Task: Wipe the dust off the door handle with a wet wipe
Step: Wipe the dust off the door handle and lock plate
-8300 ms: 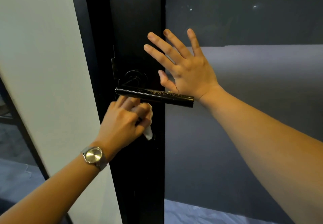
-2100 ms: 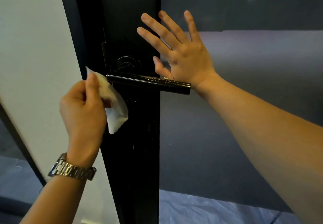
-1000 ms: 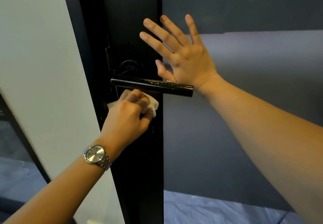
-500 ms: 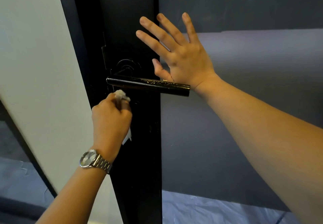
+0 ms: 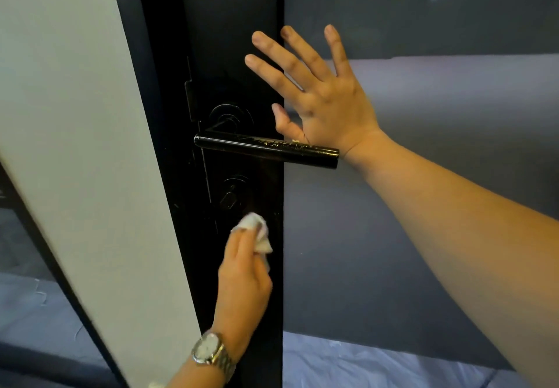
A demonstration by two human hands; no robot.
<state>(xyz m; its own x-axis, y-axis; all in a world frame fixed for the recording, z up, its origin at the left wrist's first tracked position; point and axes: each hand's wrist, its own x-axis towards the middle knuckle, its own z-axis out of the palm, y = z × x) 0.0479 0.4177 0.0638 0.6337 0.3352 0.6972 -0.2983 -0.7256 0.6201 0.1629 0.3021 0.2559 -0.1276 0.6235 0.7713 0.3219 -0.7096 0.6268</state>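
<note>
1. Head view: the black door handle (image 5: 266,151) is a horizontal lever on the dark door stile (image 5: 233,24), its free end pointing right, with pale specks along its top.
2. Below the lever sits a keyhole (image 5: 230,197) in the same black plate.
3. The wet wipe (image 5: 255,232) is white and crumpled, held against the stile below the keyhole, well under the lever and not touching it.
4. The left hand (image 5: 243,281) pinches the wipe at its fingertips, fingers pressed together around it; a silver wristwatch (image 5: 210,353) is on that wrist.
5. The right hand (image 5: 320,97) is spread wide, fingers apart and pointing up and left, palm toward the door just above the lever's free end; whether the palm presses the surface cannot be told. It holds nothing.
6. Left of the stile stands a pale wall edge (image 5: 75,145); right of it is a grey glass panel (image 5: 453,115).
</note>
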